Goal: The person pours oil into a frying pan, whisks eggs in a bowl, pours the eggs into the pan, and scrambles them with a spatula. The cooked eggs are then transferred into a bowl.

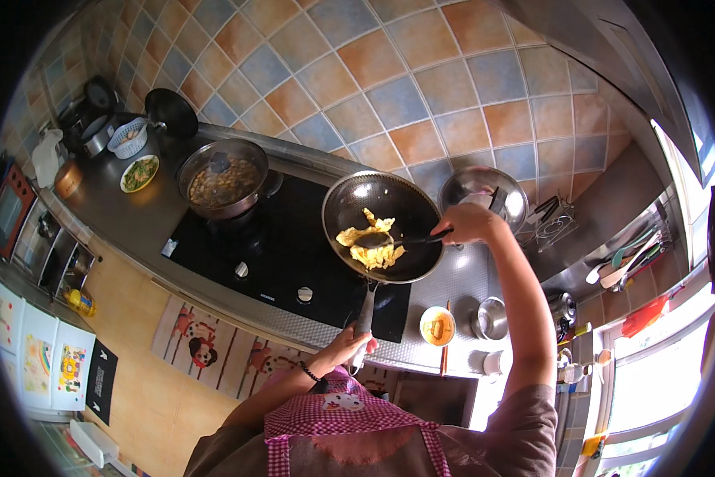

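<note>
My left hand (348,346) is closed around the grey handle of a dark frying pan (414,203) over the right part of the black cooktop (274,238). Pieces of yellow cooked egg (376,257) lie in the pan. My right hand (472,224), reaching in from the right, grips a black spatula (374,240) by its handle; the spatula's head rests among the egg pieces. To the left, a glass-lidded pot (223,211) with brown food inside stands on the cooktop's far left burner.
Right of the cooktop stand a bowl (437,327) with orange residue, chopsticks (444,360) and a small metal bowl (491,318). A large metal bowl (512,191) sits behind my right hand. A plate of green food (140,174) and a blue basket (128,138) stand at left.
</note>
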Motion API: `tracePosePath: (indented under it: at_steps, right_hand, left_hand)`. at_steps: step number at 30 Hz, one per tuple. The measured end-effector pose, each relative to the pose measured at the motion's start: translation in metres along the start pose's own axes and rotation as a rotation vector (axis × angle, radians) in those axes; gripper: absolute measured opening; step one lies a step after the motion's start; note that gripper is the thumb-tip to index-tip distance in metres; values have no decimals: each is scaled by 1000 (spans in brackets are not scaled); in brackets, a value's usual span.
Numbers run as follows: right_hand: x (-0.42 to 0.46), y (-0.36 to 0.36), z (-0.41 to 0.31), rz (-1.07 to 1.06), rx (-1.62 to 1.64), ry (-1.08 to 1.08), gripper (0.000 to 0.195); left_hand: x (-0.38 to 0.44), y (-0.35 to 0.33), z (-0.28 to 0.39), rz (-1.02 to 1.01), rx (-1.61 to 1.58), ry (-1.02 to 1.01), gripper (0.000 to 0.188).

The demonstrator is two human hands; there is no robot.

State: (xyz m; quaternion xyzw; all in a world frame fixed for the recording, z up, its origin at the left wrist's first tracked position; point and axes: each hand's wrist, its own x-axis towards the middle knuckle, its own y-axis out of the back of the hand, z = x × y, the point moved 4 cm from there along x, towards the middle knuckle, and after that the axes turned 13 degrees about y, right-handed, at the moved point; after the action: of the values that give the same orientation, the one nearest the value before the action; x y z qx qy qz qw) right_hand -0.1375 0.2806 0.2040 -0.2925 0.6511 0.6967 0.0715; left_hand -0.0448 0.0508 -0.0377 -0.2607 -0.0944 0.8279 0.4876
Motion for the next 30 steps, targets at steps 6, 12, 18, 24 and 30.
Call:
tracePosePath:
  at_steps: [6, 12, 18, 24, 30]
  right_hand:
    - [-15, 29, 12, -232, 69, -70, 35]
    - [-12, 6, 20, -236, 251, -4, 35]
    - [-41, 16, 17, -170, -118, -62, 36]
    - [-13, -70, 38, 303, -155, -220, 35]
    - [0, -51, -5, 522, -762, -111, 37]
  left_hand:
    - [-5, 0, 4, 20, 17, 25, 21]
    - [0, -1, -2, 2, 31, 8, 21]
    - [1, 2, -3, -7, -3, -22, 21]
    - [9, 3, -13, -37, -32, -22, 20]
    - [2, 2, -8, -5, -70, 15, 20]
